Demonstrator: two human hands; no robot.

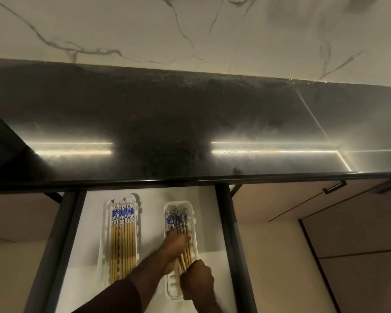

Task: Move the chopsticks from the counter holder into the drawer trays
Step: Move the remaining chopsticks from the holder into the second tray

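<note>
Both hands in the right white plastic tray [191, 205]
L hand [175, 243] presses blue-patterned bamboo chopsticks [178, 220] flat, R hand [198, 279] grips their tips

The left hand [175, 242] reaches forward on an extended, dark-sleeved arm, fingers stretched flat and pointing away. The right hand [198, 280] sits just behind it, nearer the body, fingers curled in a grip.

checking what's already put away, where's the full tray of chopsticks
In the open drawer, on its left side: the full tray lies beside the right tray, where both hands work.
</note>
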